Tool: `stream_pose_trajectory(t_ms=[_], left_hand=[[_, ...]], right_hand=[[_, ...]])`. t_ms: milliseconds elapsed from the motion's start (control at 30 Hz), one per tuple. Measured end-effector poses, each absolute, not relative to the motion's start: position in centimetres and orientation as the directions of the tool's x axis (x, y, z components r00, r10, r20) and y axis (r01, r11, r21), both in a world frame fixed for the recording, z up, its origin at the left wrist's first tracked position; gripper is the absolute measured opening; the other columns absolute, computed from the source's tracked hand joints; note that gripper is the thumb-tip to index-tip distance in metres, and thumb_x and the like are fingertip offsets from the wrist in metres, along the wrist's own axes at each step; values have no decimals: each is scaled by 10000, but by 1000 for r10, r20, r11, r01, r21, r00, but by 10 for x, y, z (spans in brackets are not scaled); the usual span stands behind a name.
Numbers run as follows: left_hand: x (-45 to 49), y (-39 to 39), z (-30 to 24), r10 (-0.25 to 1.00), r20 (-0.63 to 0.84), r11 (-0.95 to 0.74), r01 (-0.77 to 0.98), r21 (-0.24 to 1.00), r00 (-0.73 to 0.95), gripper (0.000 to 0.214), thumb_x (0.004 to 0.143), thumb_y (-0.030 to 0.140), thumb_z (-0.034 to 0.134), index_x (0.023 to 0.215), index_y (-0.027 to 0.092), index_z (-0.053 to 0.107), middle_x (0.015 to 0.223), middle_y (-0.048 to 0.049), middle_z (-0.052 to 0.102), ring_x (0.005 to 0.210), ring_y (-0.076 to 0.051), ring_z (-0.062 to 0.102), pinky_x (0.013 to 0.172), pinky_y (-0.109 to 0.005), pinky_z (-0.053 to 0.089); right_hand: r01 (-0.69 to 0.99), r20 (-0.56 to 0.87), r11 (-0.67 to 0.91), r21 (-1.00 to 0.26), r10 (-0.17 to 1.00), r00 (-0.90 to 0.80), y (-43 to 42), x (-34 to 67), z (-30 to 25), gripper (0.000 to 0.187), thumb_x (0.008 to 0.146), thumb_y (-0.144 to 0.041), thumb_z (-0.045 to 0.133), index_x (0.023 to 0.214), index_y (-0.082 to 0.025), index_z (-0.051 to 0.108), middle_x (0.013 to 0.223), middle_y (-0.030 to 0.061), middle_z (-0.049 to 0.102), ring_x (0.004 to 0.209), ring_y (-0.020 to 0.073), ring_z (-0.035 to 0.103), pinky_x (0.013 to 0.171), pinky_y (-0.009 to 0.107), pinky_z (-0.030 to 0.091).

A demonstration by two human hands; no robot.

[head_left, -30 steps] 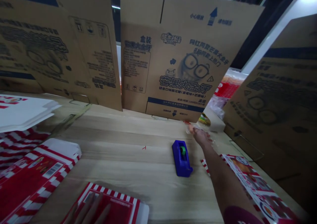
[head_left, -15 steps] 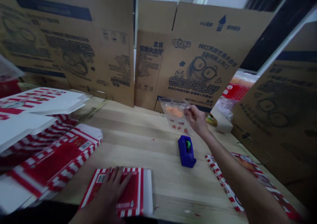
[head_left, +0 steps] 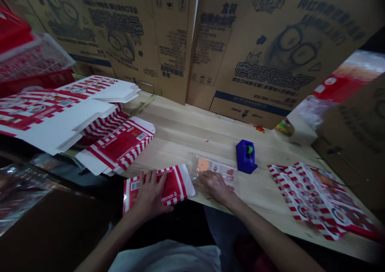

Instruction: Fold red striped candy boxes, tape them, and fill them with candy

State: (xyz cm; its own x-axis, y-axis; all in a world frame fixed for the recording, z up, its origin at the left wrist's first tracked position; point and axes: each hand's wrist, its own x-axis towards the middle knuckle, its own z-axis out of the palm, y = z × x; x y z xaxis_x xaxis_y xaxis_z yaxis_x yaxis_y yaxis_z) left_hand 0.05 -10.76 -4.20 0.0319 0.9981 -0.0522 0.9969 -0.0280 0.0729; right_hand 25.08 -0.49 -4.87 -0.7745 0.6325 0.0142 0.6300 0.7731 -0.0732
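Note:
My left hand (head_left: 150, 195) lies across a flattened red-and-white striped carton (head_left: 176, 183) at the table's front edge. Its fingers reach toward the carton's far edge, and the thumb is at the near side. Just right of the carton, my right hand (head_left: 217, 187) has its fingers closed on a clear plastic bag (head_left: 215, 166) lying on the table. Inside the bag are an orange round piece and small red pieces. The fingertips partly cover the bag. Beyond it stands a blue tape dispenser (head_left: 246, 157) with a green core.
Flat striped cartons (head_left: 117, 145) and white-edged printed cartons (head_left: 90, 107) are piled at the left. More striped cartons (head_left: 319, 199) lie at the right. Large cardboard boxes (head_left: 255, 63) wall the back of the wooden table (head_left: 174, 131). A yellow-green roll (head_left: 285, 127) sits back right.
My right hand has brought the plastic bag from the back of the table down beside the carton. The carton under my left hand has turned slightly. The view has tilted downward.

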Motion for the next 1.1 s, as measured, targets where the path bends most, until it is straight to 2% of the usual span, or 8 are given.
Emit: stream_pose_trajectory(t_ms=[233,433,600,700,800,867,1000,1100], left_hand=[[5,-110,-38,998,-57,-1,999,41,3,1098,489,601,759,1413,125,404,1307,-251,471,1215,-435,397,1079,-611,144],[12,-112,-34,996,-84,-21,999,30,24,1115,473,609,766,1414,128,411,1308,-251,475,1211,-433,406,1085,-617,116],[11,-111,-41,998,-54,-15,1000,22,16,1107,468,615,758,1408,139,417,1323,-241,465,1236,-428,385,1086,-610,132],[10,-111,-44,998,-57,-28,999,18,29,1110,465,610,761,1406,128,422,1328,-252,456,1241,-435,382,1087,-614,125],[11,-110,-44,997,-71,-30,999,19,31,1115,474,611,755,1416,127,407,1344,-255,444,1254,-434,377,1093,-612,117],[11,-110,-43,997,-78,-20,1000,17,22,1123,470,608,757,1421,131,398,1353,-250,441,1264,-431,373,1100,-608,104],[11,-111,-44,997,-74,-5,1000,25,7,1135,453,615,764,1420,148,395,1372,-244,431,1282,-428,359,1104,-603,98],[11,-111,-45,999,-50,18,999,40,-16,1142,444,612,770,1420,159,388,1373,-236,426,1284,-421,350,1096,-603,115]], right_hand=[[583,1,800,-143,589,-808,-10,247,-33,173,866,-37,511,829,-148,639,848,67,666,773,177,589,654,258,380],[562,51,807,-182,578,-814,-20,239,-34,132,864,-91,540,892,-141,658,901,103,680,855,199,602,753,273,424],[351,64,764,-541,454,-889,-25,237,-40,214,844,-46,528,868,-190,685,917,48,693,881,165,626,792,246,446],[376,130,600,-707,632,-764,3,237,-41,163,850,-108,551,863,-181,696,894,47,696,845,159,635,776,247,464],[529,111,457,-715,821,-560,45,230,-48,153,815,-148,586,911,-152,705,948,88,695,876,187,633,800,286,471],[564,71,421,-710,840,-538,68,219,-57,183,785,-158,604,931,-152,714,931,78,706,840,189,638,775,286,479],[521,48,432,-736,801,-597,80,196,-71,132,716,-116,610,740,-165,730,722,2,700,676,155,630,661,237,472],[488,88,446,-750,799,-595,64,193,-72,183,717,-68,574,725,-159,732,750,23,701,704,152,631,685,242,464]])
